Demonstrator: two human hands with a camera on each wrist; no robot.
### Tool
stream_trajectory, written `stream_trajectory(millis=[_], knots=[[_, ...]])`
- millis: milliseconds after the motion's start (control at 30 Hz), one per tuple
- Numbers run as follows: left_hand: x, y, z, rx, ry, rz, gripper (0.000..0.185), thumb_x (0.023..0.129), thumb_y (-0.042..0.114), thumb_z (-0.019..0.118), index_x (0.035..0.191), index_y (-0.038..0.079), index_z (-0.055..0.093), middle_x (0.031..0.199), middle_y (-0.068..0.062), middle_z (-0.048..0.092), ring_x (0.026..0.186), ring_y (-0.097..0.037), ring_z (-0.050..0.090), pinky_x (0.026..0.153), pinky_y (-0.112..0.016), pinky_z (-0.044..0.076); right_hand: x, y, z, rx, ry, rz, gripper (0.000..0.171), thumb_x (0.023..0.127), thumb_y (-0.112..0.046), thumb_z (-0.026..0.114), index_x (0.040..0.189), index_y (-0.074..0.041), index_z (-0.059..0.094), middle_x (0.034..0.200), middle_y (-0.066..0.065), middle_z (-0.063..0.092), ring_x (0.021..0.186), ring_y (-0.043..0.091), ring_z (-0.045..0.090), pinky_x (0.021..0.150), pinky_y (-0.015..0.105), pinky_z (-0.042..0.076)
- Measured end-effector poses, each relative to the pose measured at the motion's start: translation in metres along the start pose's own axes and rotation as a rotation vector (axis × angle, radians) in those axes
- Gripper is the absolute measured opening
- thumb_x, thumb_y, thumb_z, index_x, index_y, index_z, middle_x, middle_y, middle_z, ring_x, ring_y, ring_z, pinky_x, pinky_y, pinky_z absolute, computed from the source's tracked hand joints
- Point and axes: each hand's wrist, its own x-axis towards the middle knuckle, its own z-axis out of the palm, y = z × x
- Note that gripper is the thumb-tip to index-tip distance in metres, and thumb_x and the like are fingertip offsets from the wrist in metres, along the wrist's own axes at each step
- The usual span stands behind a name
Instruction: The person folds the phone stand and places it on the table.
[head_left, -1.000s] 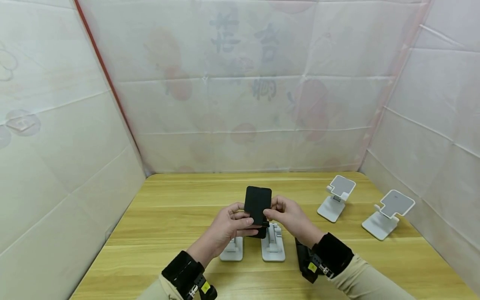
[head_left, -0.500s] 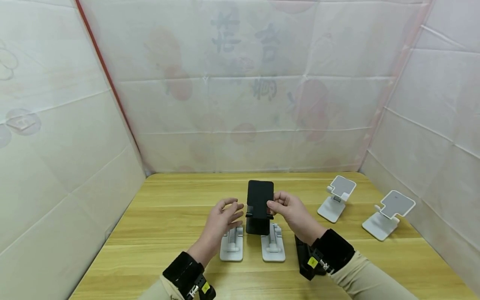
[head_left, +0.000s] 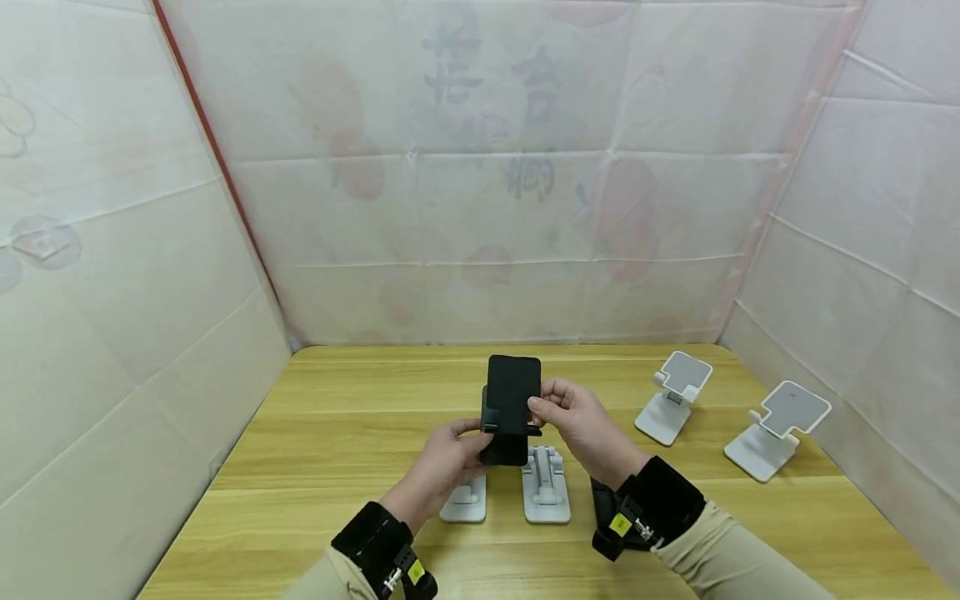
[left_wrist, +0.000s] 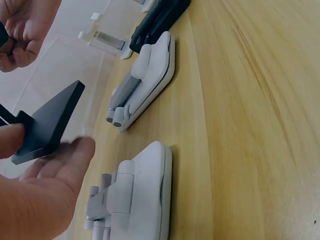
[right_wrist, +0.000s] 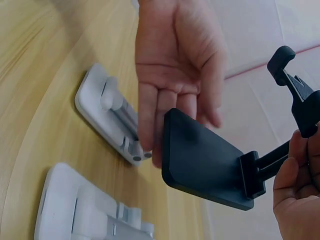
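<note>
A black folding phone stand (head_left: 513, 392) is held above the table, its plate unfolded from its base. My right hand (head_left: 583, 425) pinches the right edge of the upper part, thumb in front. At the base, my left hand (head_left: 442, 460) holds the lower left side between thumb and fingers; the left wrist view shows the fingers (left_wrist: 75, 162) beneath the base plate (left_wrist: 52, 122). In the right wrist view the stand's arm and hooked end (right_wrist: 281, 60) rise past my right hand (right_wrist: 302, 200). Below lie two folded white phone stands, the left one (head_left: 465, 504) and the right one (head_left: 547, 492).
Two unfolded white stands, a back one (head_left: 673, 396) and a front one (head_left: 776, 429), stand at the right of the wooden table (head_left: 337, 517). Another black object (left_wrist: 159, 25) lies beside my right wrist. Pale cloth walls (head_left: 487, 208) enclose the back and sides.
My left hand let go of the stand, drew away with fingers spread, then came back onto its base. The stand has opened out further and shifted slightly left; my right hand keeps its grip.
</note>
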Motion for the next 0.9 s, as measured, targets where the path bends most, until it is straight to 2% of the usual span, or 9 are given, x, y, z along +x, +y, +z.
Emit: stream_trajectory(millis=[100, 233, 433, 667, 767, 900], knots=[[0.0009, -0.0036, -0.0004, -0.04, -0.028, -0.006, 0.055, 0.102, 0.011, 0.061, 0.148, -0.012, 0.041, 0.135, -0.031, 0.06, 0.121, -0.036, 0.065, 0.102, -0.051, 0.055, 0.0005, 0.0008, 0.0015, 0.01, -0.003, -0.002, 0.024, 0.104, -0.028, 0.062, 0.104, -0.007, 0.051, 0.093, 0.008, 0.055, 0.094, 0.021, 0.056, 0.098, 0.039, 0.045], [0.0021, -0.0055, -0.0023, -0.067, -0.011, -0.015, 0.054, 0.1, 0.004, 0.062, 0.148, -0.011, 0.041, 0.133, -0.031, 0.061, 0.117, -0.036, 0.067, 0.099, -0.048, 0.057, 0.0004, 0.0013, 0.0019, -0.005, 0.006, -0.009, 0.026, 0.103, -0.029, 0.063, 0.104, -0.007, 0.051, 0.094, 0.01, 0.055, 0.095, 0.023, 0.056, 0.1, 0.041, 0.046], [0.0008, -0.0036, -0.0037, -0.057, -0.003, -0.019, 0.051, 0.1, 0.003, 0.062, 0.146, -0.01, 0.045, 0.128, -0.028, 0.065, 0.114, -0.036, 0.069, 0.095, -0.045, 0.06, 0.0007, 0.0002, 0.001, -0.036, 0.016, -0.022, 0.025, 0.103, -0.027, 0.064, 0.109, -0.006, 0.052, 0.093, 0.007, 0.059, 0.093, 0.02, 0.06, 0.098, 0.04, 0.051], [-0.0002, -0.0025, -0.0028, -0.042, 0.002, -0.009, 0.046, 0.101, 0.003, 0.061, 0.144, -0.009, 0.05, 0.129, -0.027, 0.066, 0.115, -0.035, 0.069, 0.094, -0.045, 0.06, 0.0016, -0.0031, -0.0007, -0.062, 0.025, -0.029, 0.023, 0.103, -0.024, 0.065, 0.109, -0.005, 0.055, 0.097, 0.015, 0.06, 0.096, 0.023, 0.062, 0.097, 0.04, 0.05], [-0.0002, -0.0019, -0.0029, -0.042, 0.006, -0.01, 0.046, 0.1, 0.003, 0.062, 0.143, -0.01, 0.05, 0.129, -0.027, 0.065, 0.115, -0.035, 0.069, 0.094, -0.045, 0.06, 0.001, -0.0038, -0.0019, -0.062, 0.012, -0.028, 0.029, 0.101, -0.028, 0.067, 0.11, -0.004, 0.055, 0.097, 0.012, 0.06, 0.101, 0.026, 0.062, 0.103, 0.042, 0.048], [0.0002, -0.0016, -0.0035, -0.047, 0.003, -0.009, 0.046, 0.1, 0.003, 0.062, 0.144, -0.009, 0.051, 0.13, -0.027, 0.065, 0.115, -0.035, 0.068, 0.093, -0.044, 0.061, -0.0008, -0.0047, -0.0032, -0.052, -0.005, -0.012, 0.042, 0.098, -0.034, 0.071, 0.119, -0.003, 0.053, 0.104, 0.01, 0.055, 0.107, 0.026, 0.059, 0.111, 0.046, 0.045]])
